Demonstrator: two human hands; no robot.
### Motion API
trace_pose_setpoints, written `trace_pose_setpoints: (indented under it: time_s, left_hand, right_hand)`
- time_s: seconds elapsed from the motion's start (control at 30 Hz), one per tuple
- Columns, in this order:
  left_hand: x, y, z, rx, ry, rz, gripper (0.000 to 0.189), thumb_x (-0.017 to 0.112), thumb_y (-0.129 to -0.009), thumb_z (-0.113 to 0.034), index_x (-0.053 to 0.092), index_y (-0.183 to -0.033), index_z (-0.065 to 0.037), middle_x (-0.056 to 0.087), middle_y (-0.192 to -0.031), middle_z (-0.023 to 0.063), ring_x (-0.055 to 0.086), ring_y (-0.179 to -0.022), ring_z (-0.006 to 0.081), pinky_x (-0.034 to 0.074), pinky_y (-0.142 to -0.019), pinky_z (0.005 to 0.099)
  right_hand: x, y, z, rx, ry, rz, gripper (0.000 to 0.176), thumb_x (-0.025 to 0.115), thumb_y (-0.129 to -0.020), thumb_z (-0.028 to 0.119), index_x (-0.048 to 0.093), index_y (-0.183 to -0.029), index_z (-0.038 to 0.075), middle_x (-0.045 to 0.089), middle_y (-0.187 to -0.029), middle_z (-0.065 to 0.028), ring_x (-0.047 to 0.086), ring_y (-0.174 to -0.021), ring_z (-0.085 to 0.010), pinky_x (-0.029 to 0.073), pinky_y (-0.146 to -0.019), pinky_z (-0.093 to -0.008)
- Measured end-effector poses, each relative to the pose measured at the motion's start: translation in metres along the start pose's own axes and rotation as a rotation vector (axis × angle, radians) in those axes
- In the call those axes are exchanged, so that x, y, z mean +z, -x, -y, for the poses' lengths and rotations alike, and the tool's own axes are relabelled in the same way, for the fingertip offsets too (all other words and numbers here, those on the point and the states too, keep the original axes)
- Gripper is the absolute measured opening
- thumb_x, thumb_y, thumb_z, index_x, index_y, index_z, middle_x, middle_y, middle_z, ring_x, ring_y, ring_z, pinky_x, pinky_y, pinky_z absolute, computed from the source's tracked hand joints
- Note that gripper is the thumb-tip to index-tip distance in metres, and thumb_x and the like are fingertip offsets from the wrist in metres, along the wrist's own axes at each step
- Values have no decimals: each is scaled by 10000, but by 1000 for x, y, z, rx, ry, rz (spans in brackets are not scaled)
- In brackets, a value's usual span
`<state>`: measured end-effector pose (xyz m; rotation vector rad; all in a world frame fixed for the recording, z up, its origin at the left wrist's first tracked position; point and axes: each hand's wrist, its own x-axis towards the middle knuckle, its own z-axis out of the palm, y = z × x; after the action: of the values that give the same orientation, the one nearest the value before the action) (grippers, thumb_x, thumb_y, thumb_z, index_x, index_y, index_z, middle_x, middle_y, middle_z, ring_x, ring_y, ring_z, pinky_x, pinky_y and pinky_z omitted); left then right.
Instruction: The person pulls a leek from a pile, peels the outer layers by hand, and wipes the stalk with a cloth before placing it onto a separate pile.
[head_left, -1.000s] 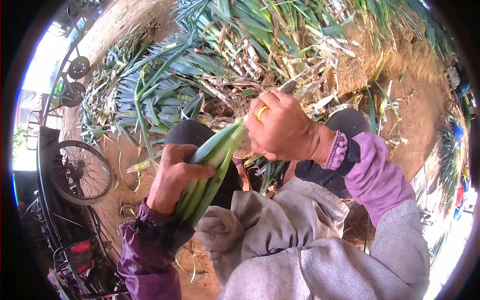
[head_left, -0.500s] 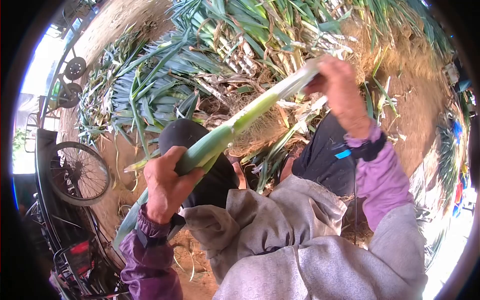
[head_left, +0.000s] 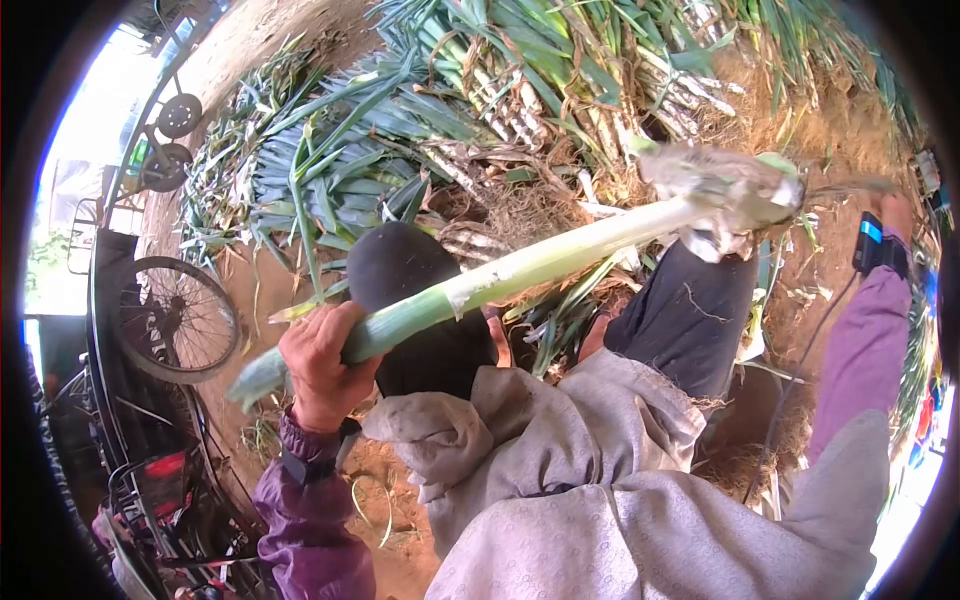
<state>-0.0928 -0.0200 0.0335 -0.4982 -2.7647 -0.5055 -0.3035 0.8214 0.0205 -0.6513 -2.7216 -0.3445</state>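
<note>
My left hand (head_left: pixel 325 365) is wrapped round the green upper part of a thick leek (head_left: pixel 480 285), over my left knee. The pale shaft slants up to the right. At its far end is a blurred clump of loose outer leaves and roots (head_left: pixel 735 190), overlapping my right knee. My right hand (head_left: pixel 893 212) is out at the far right, smeared by motion and partly hidden behind its wrist strap. A thin dark strip (head_left: pixel 850 187) runs between the clump and that hand; I cannot tell if the fingers hold it.
Leeks with roots lie in a large heap (head_left: pixel 540 90) in front of me, and more green leaves (head_left: pixel 330 180) spread to the left. A bicycle wheel (head_left: pixel 180 320) and dark metal frame stand at the left. Dry peelings lie scattered on the brown ground (head_left: pixel 800 280).
My right hand has left the pale end of the leek and swung far right. Outer leaves at that end are now loose and blurred. My left hand keeps its hold.
</note>
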Motion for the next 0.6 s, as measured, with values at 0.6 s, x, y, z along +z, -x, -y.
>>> trace_pose_setpoints:
  time_s: [0.6]
  left_hand:
    - [17,-26,-35,2,-126,-77,345,771,-537,-76,562,-812,-65,559,-686,101,573,-626,326,429,-545,410]
  right_hand:
    - [-166,304,415,-1319,-998,-335,479,648,-854,399,641,-1082,-22,653,-1040,-159,617,-945,-298,519,-830,-426]
